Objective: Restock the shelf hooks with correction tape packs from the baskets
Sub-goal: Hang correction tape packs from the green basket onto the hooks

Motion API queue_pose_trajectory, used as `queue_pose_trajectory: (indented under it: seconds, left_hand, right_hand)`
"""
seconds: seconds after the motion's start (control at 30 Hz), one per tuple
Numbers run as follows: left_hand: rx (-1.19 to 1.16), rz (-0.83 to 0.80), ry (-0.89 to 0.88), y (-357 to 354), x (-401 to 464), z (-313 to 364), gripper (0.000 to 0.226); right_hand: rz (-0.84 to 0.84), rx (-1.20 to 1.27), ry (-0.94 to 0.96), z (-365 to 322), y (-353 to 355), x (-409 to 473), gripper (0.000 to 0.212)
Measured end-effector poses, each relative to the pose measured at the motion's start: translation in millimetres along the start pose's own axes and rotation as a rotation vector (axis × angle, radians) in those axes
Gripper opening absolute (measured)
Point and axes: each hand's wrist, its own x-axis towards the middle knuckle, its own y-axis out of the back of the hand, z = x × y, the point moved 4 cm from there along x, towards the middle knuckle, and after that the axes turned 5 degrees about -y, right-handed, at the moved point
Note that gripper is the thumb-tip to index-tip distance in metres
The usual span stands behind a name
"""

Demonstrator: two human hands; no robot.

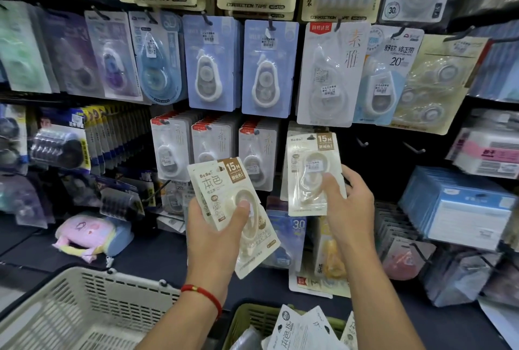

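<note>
Centrally, the shelf wall (379, 158) carries hanging packs. Below: white basket (84, 307), green basket (247, 318). Left hand (213, 237) grips a fanned stack of cream packs (224, 195). Right hand (348, 206) pinches one cream pack (309, 175) at its hook (311, 137).

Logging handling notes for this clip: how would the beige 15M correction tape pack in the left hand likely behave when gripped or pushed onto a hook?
The beige pack held by the left hand looks like thin card with a clear blister, so probably light and fairly stiff, though the card could bend. The glossy blister under the thumb may be slippery. It seems fanned with more packs behind, which might slide apart.
</note>
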Motion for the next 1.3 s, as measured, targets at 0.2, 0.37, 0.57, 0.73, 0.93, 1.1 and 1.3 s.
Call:
queue_pose_trajectory:
  seconds: [0.2,0.37,0.57,0.73,0.93,1.1,1.3]
  left_hand:
    - [-0.022,-0.005,-0.006,-7,-3,3,0.039]
    - [-0.032,-0.031,-0.003,-13,-7,4,0.048]
    - [-0.097,-0.075,0.001,-19,-10,7,0.06]
    - [-0.069,-0.084,0.04,-14,-6,0,0.04]
    - [-0.039,-0.056,0.065,-10,-4,-2,0.042]
    - [-0.042,-0.042,0.061,-11,-6,0,0.041]
    - [-0.035,-0.043,0.035,-11,-7,2,0.038]
  right_hand:
    - [0.009,-0.444,-0.021,9,4,-5,0.061]
    - [-0.499,-0.214,-0.1,12,-12,-17,0.024]
    - [-0.669,-0.187,-0.051,14,-22,-32,0.024]
    - [-0.395,-0.038,-0.144,13,-7,-24,0.042]
    - [-0.14,0.025,-0.096,16,5,-13,0.022]
    - [-0.135,-0.034,-0.062,18,2,-13,0.026]
    - [-0.112,0.014,-0.036,16,-4,-14,0.022]
